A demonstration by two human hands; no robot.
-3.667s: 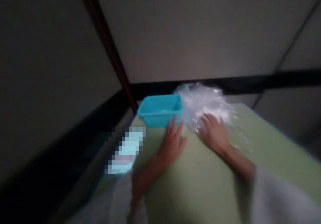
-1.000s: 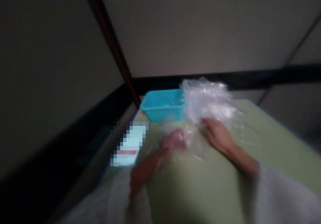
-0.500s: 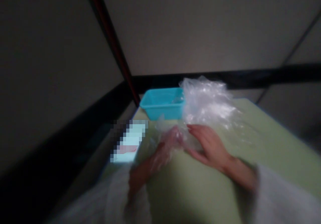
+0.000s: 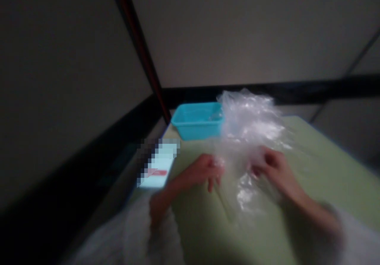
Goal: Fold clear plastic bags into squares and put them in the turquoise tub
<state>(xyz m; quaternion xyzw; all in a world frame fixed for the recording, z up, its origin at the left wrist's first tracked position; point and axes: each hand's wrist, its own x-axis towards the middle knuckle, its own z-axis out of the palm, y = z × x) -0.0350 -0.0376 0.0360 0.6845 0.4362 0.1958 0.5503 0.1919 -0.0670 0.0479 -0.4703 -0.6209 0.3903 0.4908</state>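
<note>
**One thin, clear plastic sheet [image 4: 247,195] up between left hand [image 4: 208,170] and right hand [image 4: 271,164]**

The sheet is over the middle of the pale green, blue-edged table [image 4: 204,229], short of its far edge. The left fingers pinch its left side; the right thumb and fingers close on its other side. By the look of it, this one piece is in hand and only partly spread; a shiny, crumpled heap of clear plastic film [image 4: 252,112] lies loose at the far edge, beside the turquoise rectangular plastic tub [image 4: 197,132] at the far left corner. Some film shows at the tub's right end — inside or overhanging, I cannot tell. The sheet looks limp, creased, nearly see-through — bag or flat film is unclear.
</note>
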